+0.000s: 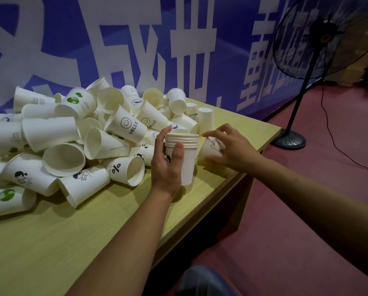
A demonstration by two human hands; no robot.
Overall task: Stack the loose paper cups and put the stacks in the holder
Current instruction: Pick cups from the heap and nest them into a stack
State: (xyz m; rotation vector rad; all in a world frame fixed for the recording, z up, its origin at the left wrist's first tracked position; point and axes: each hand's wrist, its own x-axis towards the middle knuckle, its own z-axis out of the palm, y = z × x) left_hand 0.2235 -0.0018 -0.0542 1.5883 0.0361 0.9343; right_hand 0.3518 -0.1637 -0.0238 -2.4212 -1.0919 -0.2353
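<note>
A big pile of loose white paper cups with printed designs covers the left and back of the light wooden table. My left hand is wrapped around an upright stack of several nested cups held just above the table near its right edge. My right hand curls over a single upside-down cup standing on the table right beside the stack. No holder is in view.
A black pedestal fan stands on the red floor past the table's right end, its cord trailing right. A blue banner with white lettering lines the wall behind the table. The table's right edge runs close to both hands.
</note>
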